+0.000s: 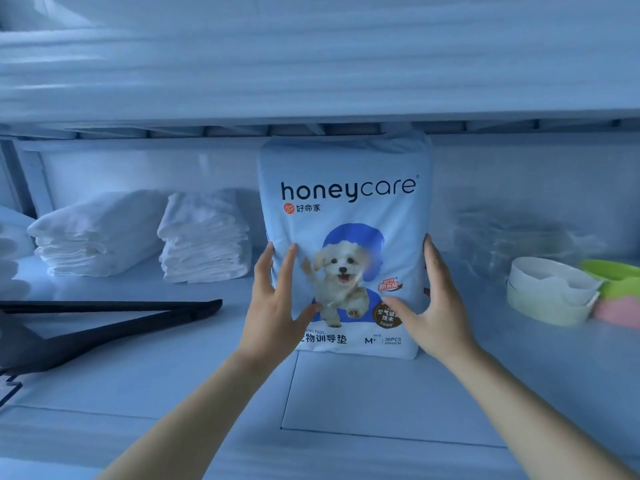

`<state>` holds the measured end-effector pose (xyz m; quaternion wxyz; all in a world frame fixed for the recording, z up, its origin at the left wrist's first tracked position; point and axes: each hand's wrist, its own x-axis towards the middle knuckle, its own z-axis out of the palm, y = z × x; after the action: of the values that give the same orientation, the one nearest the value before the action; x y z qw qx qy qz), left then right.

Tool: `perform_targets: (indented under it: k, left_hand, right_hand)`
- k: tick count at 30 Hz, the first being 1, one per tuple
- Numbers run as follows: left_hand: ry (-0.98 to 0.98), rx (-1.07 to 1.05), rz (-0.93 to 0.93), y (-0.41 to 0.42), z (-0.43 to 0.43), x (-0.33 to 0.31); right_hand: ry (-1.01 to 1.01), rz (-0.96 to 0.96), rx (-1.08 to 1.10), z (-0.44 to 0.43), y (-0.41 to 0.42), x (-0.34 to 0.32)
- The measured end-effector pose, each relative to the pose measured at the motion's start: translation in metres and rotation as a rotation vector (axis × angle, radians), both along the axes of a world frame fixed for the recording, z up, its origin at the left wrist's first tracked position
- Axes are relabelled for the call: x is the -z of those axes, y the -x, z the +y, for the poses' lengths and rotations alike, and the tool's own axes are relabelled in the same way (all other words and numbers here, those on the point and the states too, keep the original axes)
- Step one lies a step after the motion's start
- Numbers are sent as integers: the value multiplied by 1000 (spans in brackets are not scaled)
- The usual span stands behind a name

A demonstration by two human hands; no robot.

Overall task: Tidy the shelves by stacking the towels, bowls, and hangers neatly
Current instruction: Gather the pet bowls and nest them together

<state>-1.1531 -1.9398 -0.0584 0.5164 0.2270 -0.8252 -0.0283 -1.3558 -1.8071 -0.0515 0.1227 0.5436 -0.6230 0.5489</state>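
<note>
Left hand, right hand apart, both flat, pressing pack sides, steadying it upright; towels sitting left of hands, bowls right.

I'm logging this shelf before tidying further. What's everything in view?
pad pack: one, light blue with puppy picture, upright mid-shelf
towel stacks: two, white, back left, side by side
hangers: count unclear, black, lying front left
whitish bowls: nested, count unclear, right
coloured bowls: green over pink, far right edge
shelf: one, pale, under everything
left hand: one, on the pack's left edge
right hand: one, on the pack's right edge
</note>
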Motion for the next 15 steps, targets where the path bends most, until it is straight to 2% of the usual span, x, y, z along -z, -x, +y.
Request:
perform_targets:
  k: [9, 15]
  left_hand:
    - [-31, 60, -129, 93, 11, 3]
    - [-24, 60, -144, 155, 16, 4]
  right_hand:
    - [-8, -6, 93, 21, 82, -1]
    - [-31, 28, 153, 31, 136, -3]
